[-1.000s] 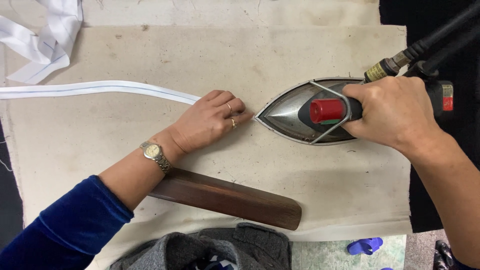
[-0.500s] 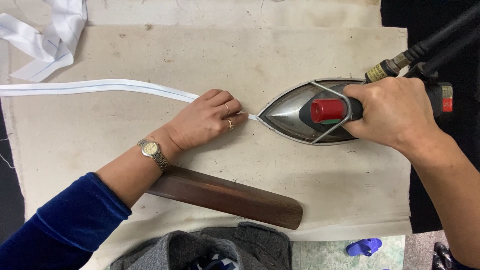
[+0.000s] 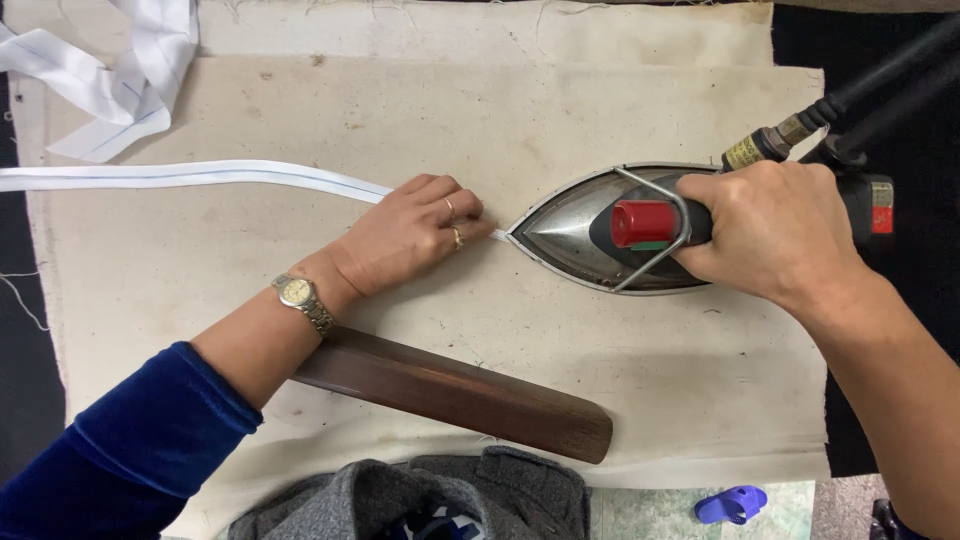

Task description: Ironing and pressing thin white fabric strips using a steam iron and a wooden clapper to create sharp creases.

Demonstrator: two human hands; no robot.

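Left hand [image 3: 415, 235]: lies flat on the white fabric strip [image 3: 200, 175], fingers [image 3: 462, 212] together, pressing it down just ahead of the iron's tip so the fold stays put.
Right hand [image 3: 775, 230]: fingers clamped around the handle of the steam iron [image 3: 590, 235], which sits sole-down on the strip's end.
Strip: runs left across the beige pressing cloth [image 3: 600, 110] on the tabletop, kept straight and taut.
Wooden block [image 3: 455, 395]: lies near the left forearm, within easy reach.
Loose strips [image 3: 120, 70]: bundled at the top left corner.
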